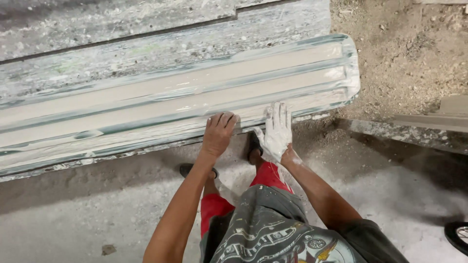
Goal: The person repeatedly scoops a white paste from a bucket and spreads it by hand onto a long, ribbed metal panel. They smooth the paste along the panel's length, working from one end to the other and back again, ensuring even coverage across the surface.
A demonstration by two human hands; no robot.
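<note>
A long moulding form [161, 104], filled with pale wet plaster and edged in glossy greenish-grey, lies across a spattered workbench [122, 29]. My left hand [218, 134] rests on the near edge of the form, fingers curled over its rim. Just to the right of it, my right hand [277, 130], coated in white plaster, lies flat with fingers spread on the same near edge. Neither hand holds a loose object. Below are my red shorts [267, 176] and dark sandals [187, 169].
The form's rounded right end [352, 68] overhangs the bench near bare dirt ground [414, 53]. A plaster-dusted concrete floor [73, 219] lies underfoot. A flat board [429, 122] sits at right, and a dark wheel edge [458, 236] shows at the lower right corner.
</note>
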